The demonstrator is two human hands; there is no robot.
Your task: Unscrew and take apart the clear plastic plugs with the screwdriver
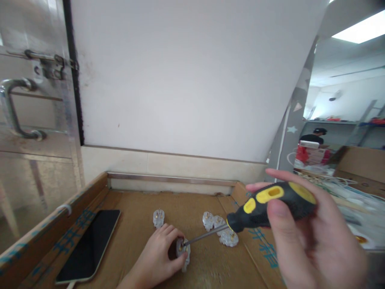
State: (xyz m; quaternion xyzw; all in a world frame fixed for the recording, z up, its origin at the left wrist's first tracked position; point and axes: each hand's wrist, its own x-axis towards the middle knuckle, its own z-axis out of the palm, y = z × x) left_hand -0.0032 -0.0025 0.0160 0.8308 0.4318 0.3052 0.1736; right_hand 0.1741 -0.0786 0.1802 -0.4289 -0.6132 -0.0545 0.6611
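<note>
My left hand (159, 255) pinches a clear plastic electrical plug (185, 259) against the cardboard. In my right hand (319, 237) is a screwdriver (267, 204) with a black and yellow handle, gripped between thumb and fingers. Its metal shaft slants down to the left, and the tip meets the plug beside my left fingers. Another clear plug (158, 218) lies just beyond my left hand. A small cluster of similar plugs (228, 237) sits under and behind the shaft, with brass-coloured parts showing.
A dark-screened phone (90, 245) lies at the left on the cardboard surface (135, 204), whose raised edge (54, 226) runs along that side. Behind stands a white panel (180, 80). A metal door handle (15, 108) is at far left. At far right, a person (314, 137) is near cluttered shelves.
</note>
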